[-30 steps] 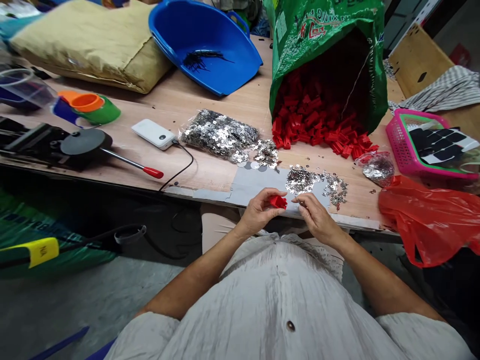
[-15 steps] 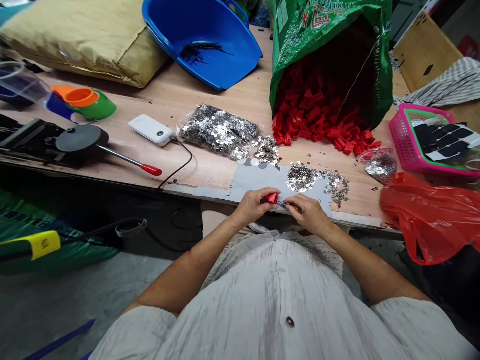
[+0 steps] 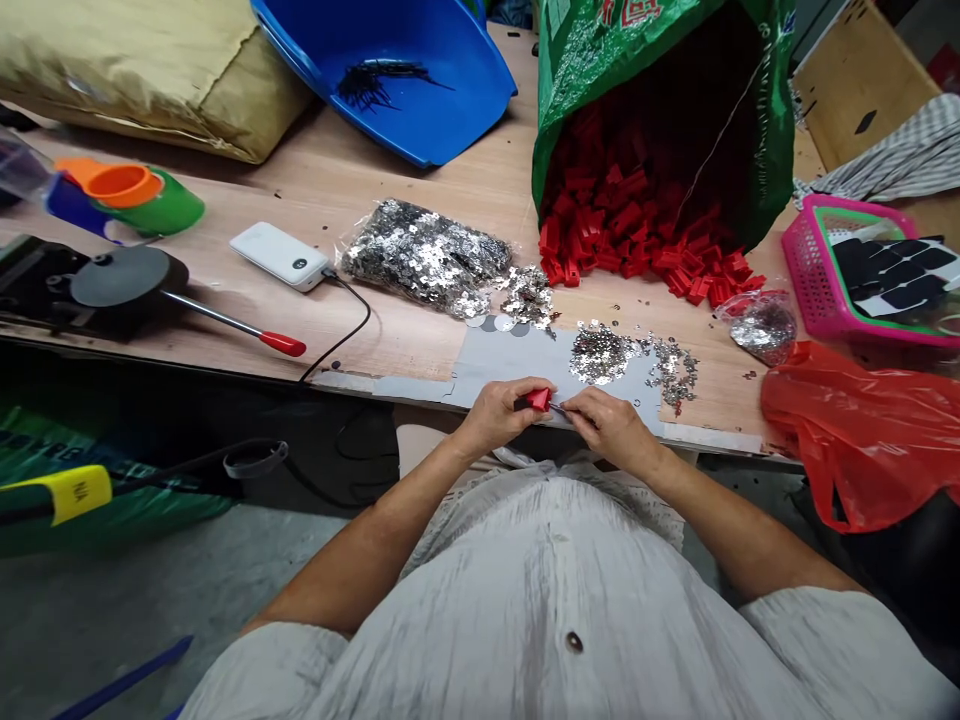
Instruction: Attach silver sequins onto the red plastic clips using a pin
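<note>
From afar, I've my L hand (image 3: 499,412) pinching a red bit (image 3: 539,399); R hand (image 3: 609,422) grips a thin rod (image 3: 557,408) at its 4 o'clock. Shiny pile's (image 3: 600,354) at 2. Bit's prob light, stiff, kinda slick; hold its sides w/ thumb & fingertips.

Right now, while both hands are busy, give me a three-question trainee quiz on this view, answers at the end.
1. True or false: the left hand holds a blue block.
2. Which colour is the basin with dark strips in it? A) pink; B) blue; C) yellow.
3. What does the right hand hold?

Key:
1. False; it holds a red block.
2. B.
3. A slim tool with a metallic tip; the rest is hidden by the hand.
</note>
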### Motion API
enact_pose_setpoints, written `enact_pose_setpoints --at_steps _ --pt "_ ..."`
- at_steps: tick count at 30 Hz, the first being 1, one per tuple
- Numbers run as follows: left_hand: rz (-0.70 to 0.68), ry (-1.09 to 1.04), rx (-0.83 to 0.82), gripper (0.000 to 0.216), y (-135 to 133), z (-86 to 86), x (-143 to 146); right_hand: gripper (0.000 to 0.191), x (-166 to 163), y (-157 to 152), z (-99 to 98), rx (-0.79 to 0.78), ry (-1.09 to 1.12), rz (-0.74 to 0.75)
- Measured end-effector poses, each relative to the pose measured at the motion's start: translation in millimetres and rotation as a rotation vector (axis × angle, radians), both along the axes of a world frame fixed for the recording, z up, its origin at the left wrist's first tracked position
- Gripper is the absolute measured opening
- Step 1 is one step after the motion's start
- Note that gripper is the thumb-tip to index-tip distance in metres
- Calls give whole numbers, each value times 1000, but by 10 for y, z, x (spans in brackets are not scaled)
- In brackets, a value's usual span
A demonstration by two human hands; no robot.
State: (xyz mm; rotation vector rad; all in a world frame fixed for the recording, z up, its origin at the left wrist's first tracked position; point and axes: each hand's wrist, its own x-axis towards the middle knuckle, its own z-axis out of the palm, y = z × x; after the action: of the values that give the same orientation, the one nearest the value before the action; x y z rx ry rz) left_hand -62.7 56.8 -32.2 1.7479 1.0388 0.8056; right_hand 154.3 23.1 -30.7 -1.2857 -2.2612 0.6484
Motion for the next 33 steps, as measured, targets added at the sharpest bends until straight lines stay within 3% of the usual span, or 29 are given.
enact_pose_setpoints --at_steps 10,15,17,20,23,27,33 --pt "16 -32 -19 28 -20 -17 16 13 -228 -11 171 -131 -104 -130" --pt "60 -63 -84 28 -52 15 34 12 -193 17 196 -148 -95 -88" --pt "127 -216 -167 29 -105 46 44 14 -127 5 219 -142 20 -66" --pt "242 -616 -389 33 -218 132 58 17 -45 -51 291 -181 216 -57" --pt "240 -907 -676 29 -331 251 76 31 -43 -128 390 -244 278 2" --pt "205 -1046 -903 26 -439 367 134 43 -128 -205 485 -223 192 41" --pt "273 -1117 -979 13 -525 418 258 32 -171 -235 510 -103 154 3"
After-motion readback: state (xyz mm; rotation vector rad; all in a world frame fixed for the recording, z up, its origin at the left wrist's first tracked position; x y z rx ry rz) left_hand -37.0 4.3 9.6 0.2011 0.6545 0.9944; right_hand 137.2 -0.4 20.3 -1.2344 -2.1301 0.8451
